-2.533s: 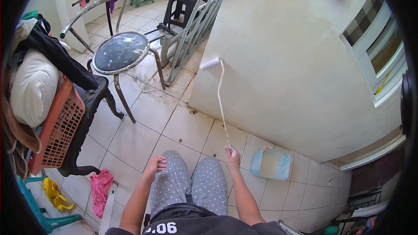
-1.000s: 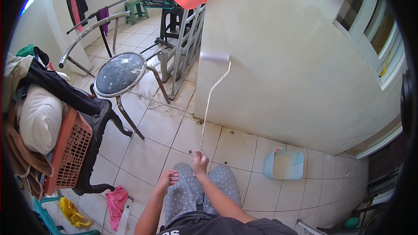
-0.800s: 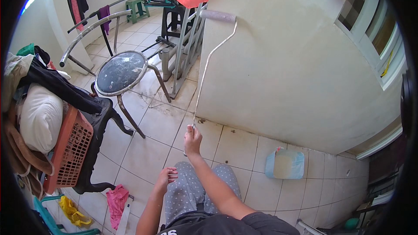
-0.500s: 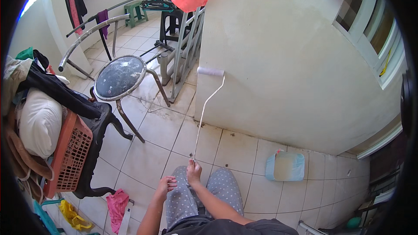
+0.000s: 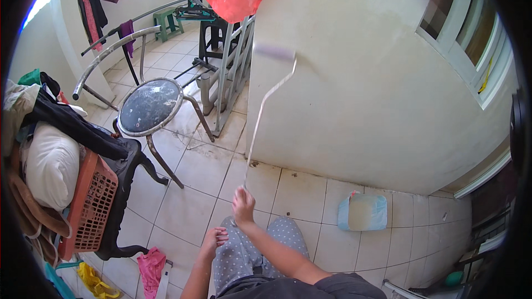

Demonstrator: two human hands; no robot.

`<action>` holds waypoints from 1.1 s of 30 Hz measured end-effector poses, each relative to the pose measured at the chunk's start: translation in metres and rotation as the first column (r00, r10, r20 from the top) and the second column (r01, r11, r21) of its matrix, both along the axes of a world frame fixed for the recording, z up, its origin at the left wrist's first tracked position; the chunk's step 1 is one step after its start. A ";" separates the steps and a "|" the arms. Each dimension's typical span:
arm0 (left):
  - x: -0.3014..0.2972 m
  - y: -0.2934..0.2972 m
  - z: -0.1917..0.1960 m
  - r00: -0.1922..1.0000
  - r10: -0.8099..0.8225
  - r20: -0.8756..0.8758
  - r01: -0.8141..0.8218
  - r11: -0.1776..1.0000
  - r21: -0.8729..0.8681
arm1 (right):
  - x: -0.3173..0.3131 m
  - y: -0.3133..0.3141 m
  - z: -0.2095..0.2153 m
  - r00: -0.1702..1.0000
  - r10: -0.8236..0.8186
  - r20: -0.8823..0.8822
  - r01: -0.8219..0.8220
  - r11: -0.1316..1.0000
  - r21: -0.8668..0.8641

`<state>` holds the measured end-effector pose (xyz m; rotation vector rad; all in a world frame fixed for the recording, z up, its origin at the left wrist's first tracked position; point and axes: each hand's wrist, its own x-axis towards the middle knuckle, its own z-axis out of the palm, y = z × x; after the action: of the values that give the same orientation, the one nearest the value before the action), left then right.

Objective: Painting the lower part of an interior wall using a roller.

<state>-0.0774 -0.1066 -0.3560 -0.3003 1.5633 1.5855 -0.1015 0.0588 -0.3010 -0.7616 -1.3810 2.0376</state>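
Tiled floor [image 5: 188,188] at left-centre with orange basket [image 5: 91,205] and round stool [image 5: 148,106], left hand [image 5: 215,239] loosely curled on the knee holding nothing – right hand [image 5: 243,206] clenched on paint roller [image 5: 266,99], thin handle, blurred pale sleeve upper centre against cream wall [image 5: 360,94] – paint tray [image 5: 363,212] lower right.

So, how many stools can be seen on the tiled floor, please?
3: a round metal stool tipped over at the left, a dark plastic stool beside the wall, and a green stool farther back. Others may be hidden behind the clutter.
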 end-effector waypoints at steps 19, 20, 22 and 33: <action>0.007 0.011 -0.018 0.998 -0.057 0.008 0.057 0.998 0.011 | 0.000 0.034 0.051 0.999 0.028 0.027 -0.031 0.992 0.120; 0.012 0.011 -0.020 0.997 -0.063 0.035 0.063 0.998 0.007 | 0.009 0.030 0.027 0.998 0.025 0.059 -0.031 0.993 0.115; 0.020 0.009 -0.024 0.992 -0.073 0.106 0.073 0.997 0.007 | 0.034 0.017 -0.016 0.994 0.033 0.102 -0.041 0.996 0.080; 0.013 0.021 -0.009 0.986 -0.053 0.159 0.038 0.994 0.099 | -0.009 0.059 0.054 0.994 -0.032 0.107 -0.004 0.947 0.320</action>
<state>-0.0648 -0.0853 -0.3646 -0.3295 1.3576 1.5556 -0.1103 0.1173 -0.2467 -0.7453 -1.7108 1.7202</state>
